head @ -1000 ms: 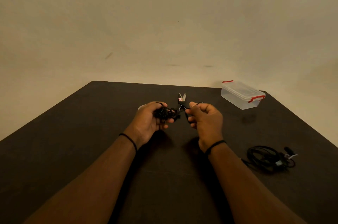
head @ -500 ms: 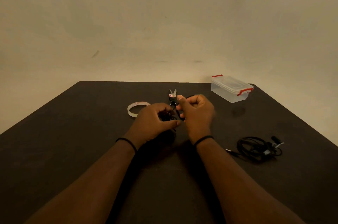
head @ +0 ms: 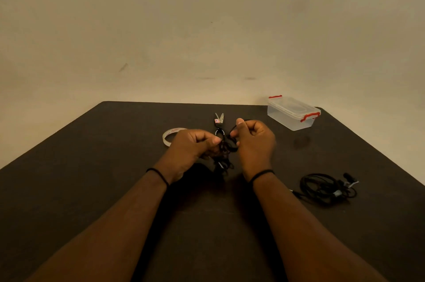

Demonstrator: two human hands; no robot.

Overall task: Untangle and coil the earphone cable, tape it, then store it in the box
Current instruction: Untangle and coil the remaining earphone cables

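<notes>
Head view, both hands' fingers point(head: 213, 140) pinching tangled black earphone cable point(head: 224, 151), clear lidded plastic box point(head: 292, 112) beyond.

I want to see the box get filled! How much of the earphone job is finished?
Nothing looks finished yet. The left hand and right hand both pinch the tangled earphone cable above the table, so untangling is what's happening. Coiling, taping and storing are left: the tape roll and scissors lie untouched, and the box has its lid on. Another cable bundle waits at the right.
</notes>
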